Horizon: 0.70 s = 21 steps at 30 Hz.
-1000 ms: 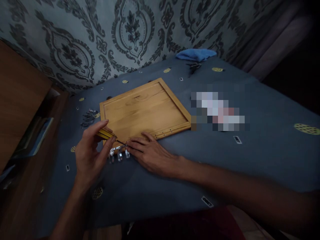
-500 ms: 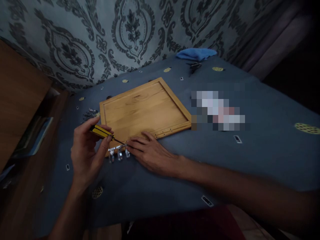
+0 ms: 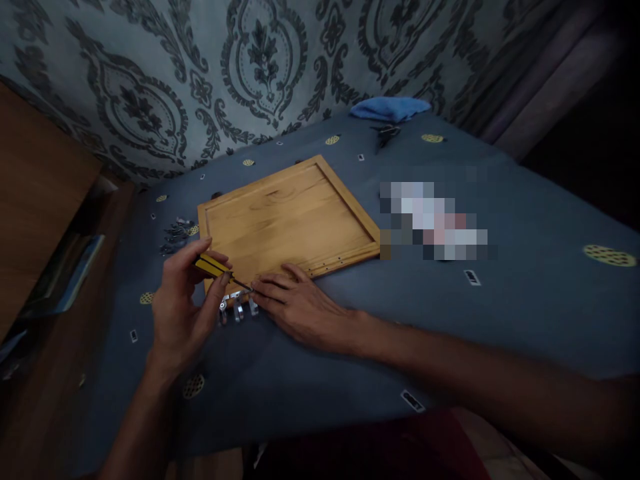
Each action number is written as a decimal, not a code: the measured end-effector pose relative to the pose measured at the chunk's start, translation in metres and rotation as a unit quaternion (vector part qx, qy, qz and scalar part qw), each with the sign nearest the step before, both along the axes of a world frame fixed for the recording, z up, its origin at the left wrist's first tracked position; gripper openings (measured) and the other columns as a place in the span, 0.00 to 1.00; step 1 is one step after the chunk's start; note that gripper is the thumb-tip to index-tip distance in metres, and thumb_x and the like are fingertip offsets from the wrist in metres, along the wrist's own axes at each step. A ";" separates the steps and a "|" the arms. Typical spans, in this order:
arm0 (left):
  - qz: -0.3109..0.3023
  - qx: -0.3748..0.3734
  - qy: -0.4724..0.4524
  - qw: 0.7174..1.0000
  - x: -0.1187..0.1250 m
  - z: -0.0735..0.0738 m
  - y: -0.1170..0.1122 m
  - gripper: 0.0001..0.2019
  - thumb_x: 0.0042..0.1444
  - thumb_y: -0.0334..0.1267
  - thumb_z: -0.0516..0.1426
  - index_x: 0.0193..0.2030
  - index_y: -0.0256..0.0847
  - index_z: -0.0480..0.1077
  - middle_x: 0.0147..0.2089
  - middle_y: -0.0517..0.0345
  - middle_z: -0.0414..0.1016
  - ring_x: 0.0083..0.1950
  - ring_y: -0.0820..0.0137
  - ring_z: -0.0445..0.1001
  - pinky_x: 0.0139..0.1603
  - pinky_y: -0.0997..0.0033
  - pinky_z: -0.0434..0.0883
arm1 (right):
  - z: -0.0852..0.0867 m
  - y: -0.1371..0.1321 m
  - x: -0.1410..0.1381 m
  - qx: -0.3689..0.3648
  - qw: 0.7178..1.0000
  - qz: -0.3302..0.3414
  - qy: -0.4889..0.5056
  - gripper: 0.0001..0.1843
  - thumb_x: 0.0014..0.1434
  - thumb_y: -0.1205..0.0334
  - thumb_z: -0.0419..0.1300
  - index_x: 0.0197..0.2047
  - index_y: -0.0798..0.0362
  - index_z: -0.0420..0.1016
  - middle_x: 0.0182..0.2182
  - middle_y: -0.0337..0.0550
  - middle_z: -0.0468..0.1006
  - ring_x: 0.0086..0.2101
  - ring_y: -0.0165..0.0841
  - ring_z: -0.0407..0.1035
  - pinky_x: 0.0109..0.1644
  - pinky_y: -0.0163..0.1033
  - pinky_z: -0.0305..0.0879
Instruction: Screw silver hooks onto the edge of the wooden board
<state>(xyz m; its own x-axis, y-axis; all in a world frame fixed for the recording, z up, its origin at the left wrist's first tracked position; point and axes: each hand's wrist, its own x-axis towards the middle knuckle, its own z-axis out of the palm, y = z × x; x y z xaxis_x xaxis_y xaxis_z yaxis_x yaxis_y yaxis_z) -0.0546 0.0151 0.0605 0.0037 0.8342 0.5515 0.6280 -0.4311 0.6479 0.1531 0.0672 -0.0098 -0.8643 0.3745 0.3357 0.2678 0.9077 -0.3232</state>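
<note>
My left hand (image 3: 183,303) is closed around a yellow and black screwdriver (image 3: 211,265). The screwdriver's shaft slants down to the right, its tip close to the rightmost of several small silver metal hooks (image 3: 238,308) along the near left edge of a framed wooden board (image 3: 280,217). Palm down on that edge lies my right hand (image 3: 305,307), its fingers stretched out to the left. Its fingertips touch the area by the screwdriver's tip; its thumb is hidden. Whether a screw sits under the tip is too small to tell.
More small metal pieces (image 3: 176,235) lie in a pile left of the board. Behind it are a blue cloth (image 3: 390,109) and a dark object (image 3: 385,135). A pixelated item (image 3: 435,220) lies to the right. A wooden cabinet (image 3: 40,207) borders the left; a patterned wall (image 3: 200,67) stands behind.
My left hand and the screwdriver have shifted slightly to the right, with the hand turned a little. My right hand stays on the board's edge. The whole view has moved slightly.
</note>
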 end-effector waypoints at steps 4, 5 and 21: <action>0.034 0.025 0.048 0.998 -0.005 -0.004 0.002 0.26 0.60 0.35 0.68 0.63 0.52 0.68 0.52 0.56 0.75 0.51 0.64 0.79 0.49 0.62 0.81 | 0.000 0.000 0.000 -0.001 1.000 -0.001 -0.011 0.22 0.73 0.69 0.54 0.67 0.56 0.72 0.64 0.55 0.76 0.66 0.46 0.64 0.71 0.66 0.55; 0.046 0.040 0.055 0.997 -0.006 -0.005 0.002 0.26 0.58 0.35 0.69 0.62 0.52 0.69 0.52 0.56 0.74 0.50 0.65 0.78 0.47 0.64 0.81 | 0.001 0.000 0.000 -0.002 1.000 -0.002 -0.012 0.22 0.73 0.69 0.54 0.67 0.55 0.72 0.64 0.55 0.76 0.66 0.46 0.64 0.71 0.65 0.55; 0.073 0.061 0.049 0.994 -0.001 -0.002 0.002 0.25 0.56 0.35 0.70 0.59 0.51 0.72 0.53 0.56 0.76 0.50 0.64 0.80 0.46 0.66 0.81 | 0.001 0.000 0.001 0.004 1.000 -0.002 0.000 0.22 0.72 0.69 0.56 0.67 0.55 0.72 0.64 0.55 0.76 0.66 0.46 0.65 0.71 0.65 0.56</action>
<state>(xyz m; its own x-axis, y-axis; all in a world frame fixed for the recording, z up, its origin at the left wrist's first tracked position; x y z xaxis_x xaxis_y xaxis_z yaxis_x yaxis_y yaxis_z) -0.0558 0.0173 0.0583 -0.0549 0.7566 0.6516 0.7472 -0.4017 0.5294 0.1537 0.0671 -0.0092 -0.8634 0.3749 0.3376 0.2711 0.9091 -0.3163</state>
